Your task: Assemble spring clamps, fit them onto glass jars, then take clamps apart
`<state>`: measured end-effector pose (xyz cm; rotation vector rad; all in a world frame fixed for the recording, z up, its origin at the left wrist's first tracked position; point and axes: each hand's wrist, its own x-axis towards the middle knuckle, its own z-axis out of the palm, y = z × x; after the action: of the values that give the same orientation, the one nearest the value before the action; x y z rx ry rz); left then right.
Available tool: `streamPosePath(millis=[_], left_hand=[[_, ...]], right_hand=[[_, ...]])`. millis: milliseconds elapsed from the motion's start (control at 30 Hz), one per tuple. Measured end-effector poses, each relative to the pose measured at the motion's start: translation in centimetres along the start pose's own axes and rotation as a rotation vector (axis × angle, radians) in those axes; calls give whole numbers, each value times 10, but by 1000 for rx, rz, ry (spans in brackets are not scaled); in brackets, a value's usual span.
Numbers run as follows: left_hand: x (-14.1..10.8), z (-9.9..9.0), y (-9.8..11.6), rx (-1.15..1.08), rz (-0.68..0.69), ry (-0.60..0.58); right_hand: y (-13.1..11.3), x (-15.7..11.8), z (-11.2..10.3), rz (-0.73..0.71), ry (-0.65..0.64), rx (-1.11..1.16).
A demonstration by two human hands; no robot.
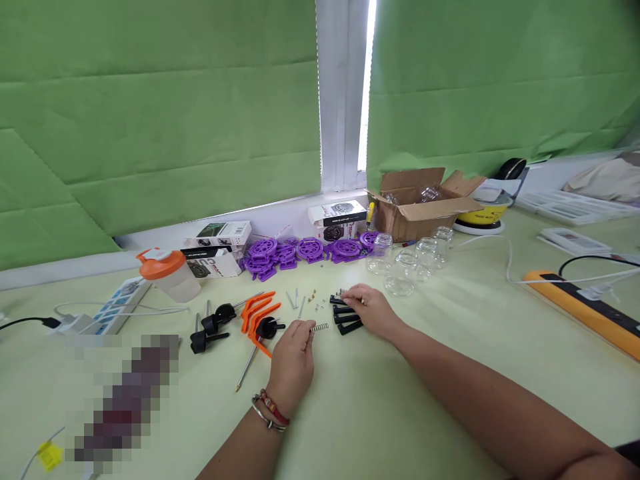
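My left hand (294,353) is closed in a pinch, and a small metal spring (320,327) sticks out to the right of its fingertips. My right hand (373,308) is also pinched, low over several black plastic strips (349,328). Small coils (341,293) show right at its fingertips; whether it grips one is too small to tell. Between the hands lie metal pins (297,298) and tiny brass-coloured pieces (313,293). Left of my left hand are orange handles (257,310) and black knob-like parts with metal rods (220,318).
Purple plastic frames (310,249) line the back, beside printed boxes (215,260) and an open cardboard box (420,220). Clear glass jars (400,277) stand beyond my right hand. An orange-lidded shaker (173,280) and power strips (120,303) (590,307) sit toward the sides.
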<state>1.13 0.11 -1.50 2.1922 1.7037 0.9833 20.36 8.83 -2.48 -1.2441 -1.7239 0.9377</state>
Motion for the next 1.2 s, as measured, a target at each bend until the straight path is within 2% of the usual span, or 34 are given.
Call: streamPosePath(millis=[67, 133, 333, 567, 700, 800, 833, 933, 1033, 1133, 1200], left_hand=[[-1, 1, 0, 1, 11, 9], [-1, 1, 0, 3, 22, 15], [-1, 3, -2, 19, 25, 7], [0, 4, -1, 30, 4, -41], [-1, 4, -3, 24, -4, -47], [-1, 5, -4, 6, 10, -27], [-1, 5, -4, -6, 19, -19], [-2, 6, -2, -52, 62, -7], [-4, 8, 2, -115, 105, -19], [-6, 9, 3, -145, 101, -41], [-7, 10, 2, -136, 53, -47]], right_hand=[[7, 17, -6, -162, 38, -283], [15, 29, -7, -231, 20, -450], [27, 41, 0, -228, -56, -604], [29, 40, -2, -203, -86, -526], [28, 38, -9, -204, -24, -373], [18, 26, -15, -213, 16, -250], [12, 19, -16, -222, -12, -213], [-8, -8, -11, -270, -255, -101], [-23, -32, -1, -331, -420, -157], [-27, -37, 4, -367, -402, -243], [-21, -26, 0, -348, -297, -278]])
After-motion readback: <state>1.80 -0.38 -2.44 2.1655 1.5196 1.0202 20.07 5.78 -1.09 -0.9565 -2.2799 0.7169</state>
